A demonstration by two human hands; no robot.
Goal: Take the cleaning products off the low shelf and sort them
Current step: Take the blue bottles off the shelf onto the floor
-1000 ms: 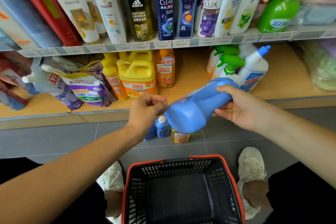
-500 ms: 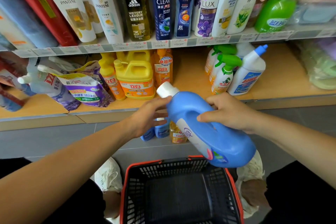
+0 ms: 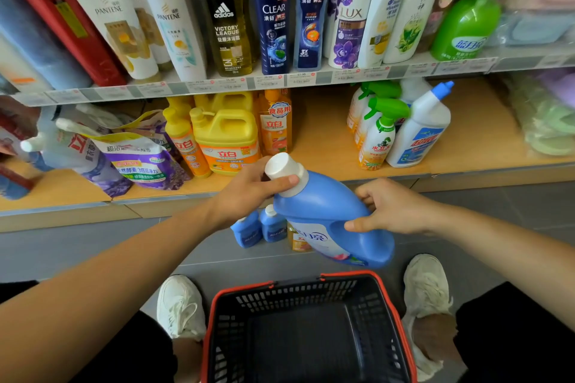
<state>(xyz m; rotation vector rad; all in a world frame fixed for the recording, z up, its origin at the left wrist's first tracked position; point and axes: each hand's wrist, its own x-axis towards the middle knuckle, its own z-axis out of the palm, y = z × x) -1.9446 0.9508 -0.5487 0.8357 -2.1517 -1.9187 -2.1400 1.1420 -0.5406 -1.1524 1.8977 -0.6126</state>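
Red-rimmed black plastic basket (image 3: pixel 348 274) sat on the floor. Large blue plastic detergent bottle (image 3: pixel 323 214), white cap, hung tilted above the basket's far rim. My left hand (image 3: pixel 245 193) gripped its neck, my right hand (image 3: pixel 389 208) its handle. Should lower base-first, slowly.

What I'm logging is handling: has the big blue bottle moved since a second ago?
Yes. The blue bottle swung round: cap now below the yellow jug, base near the basket.

Shelf (image 3: pixel 323 76) holds PANTENE bottle (image 3: pixel 174 22), adidas VICTORY LEAGUE bottle (image 3: pixel 225 22), CLEAR bottle (image 3: pixel 273 15), LUX bottle (image 3: pixel 350 19).
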